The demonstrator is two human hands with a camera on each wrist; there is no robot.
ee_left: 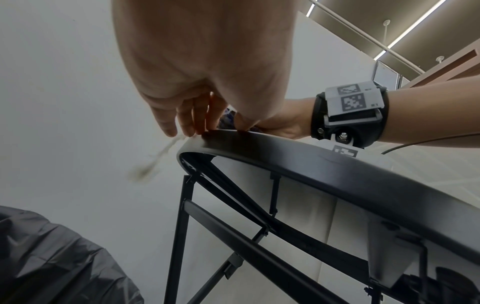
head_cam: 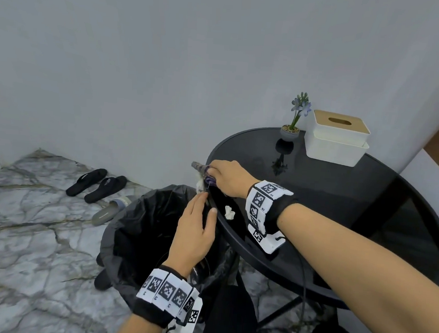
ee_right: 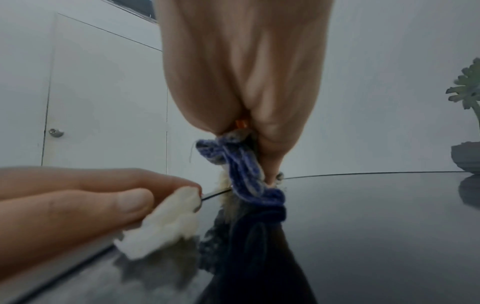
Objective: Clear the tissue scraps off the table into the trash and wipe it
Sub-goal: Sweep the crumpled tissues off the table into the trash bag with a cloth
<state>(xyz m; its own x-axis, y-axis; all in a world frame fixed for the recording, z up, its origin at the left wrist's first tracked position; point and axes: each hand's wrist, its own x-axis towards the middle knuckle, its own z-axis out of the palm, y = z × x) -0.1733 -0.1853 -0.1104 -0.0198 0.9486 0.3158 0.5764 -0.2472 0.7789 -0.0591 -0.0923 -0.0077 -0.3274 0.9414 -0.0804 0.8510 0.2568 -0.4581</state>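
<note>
Dim, soft light; blurred wrist views

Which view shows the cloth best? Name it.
The right wrist view: the blue cloth fills the centre, gripped by the right hand. The head view shows a small bunch at the table edge; the left wrist view, a sliver.

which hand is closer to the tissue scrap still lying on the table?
Left. The left hand hovers at the table edge over the trash bag, beside the tissue scrap. The right hand grips the blue cloth at the rim, farther from the scrap.
</note>
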